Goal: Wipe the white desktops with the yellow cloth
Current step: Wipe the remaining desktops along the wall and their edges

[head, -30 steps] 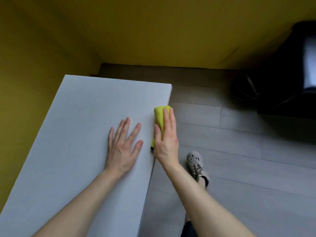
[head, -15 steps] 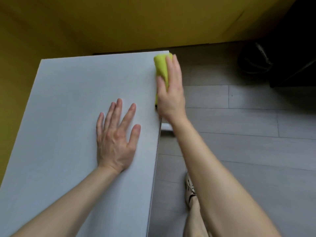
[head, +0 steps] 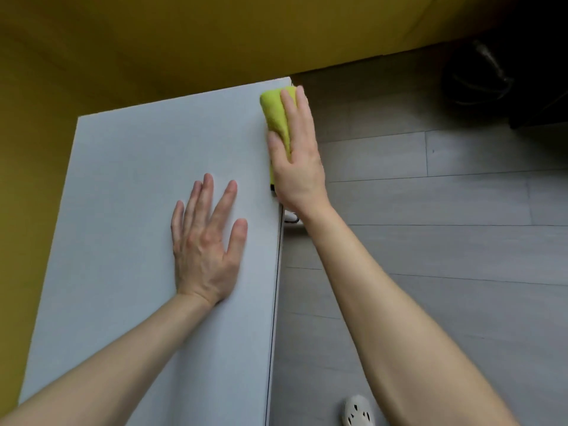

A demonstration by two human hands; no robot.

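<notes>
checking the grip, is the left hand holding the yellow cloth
No, the left hand lies flat on the white desktop; the right hand presses the yellow cloth at its right edge.

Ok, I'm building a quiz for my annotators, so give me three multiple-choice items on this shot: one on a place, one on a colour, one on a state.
1. Where on the white desktop is the yellow cloth?
A) the middle
B) the far right edge
C) the near left corner

2. What colour is the wall?
A) mustard yellow
B) blue
C) white

3. How is the left hand?
A) clenched in a fist
B) gripping the cloth
C) flat on the desktop, fingers spread

Key:
1 B, the right hand presses it there, by the far corner.
2 A, it shows behind the desktop.
3 C, it lies palm down and holds nothing.
</notes>
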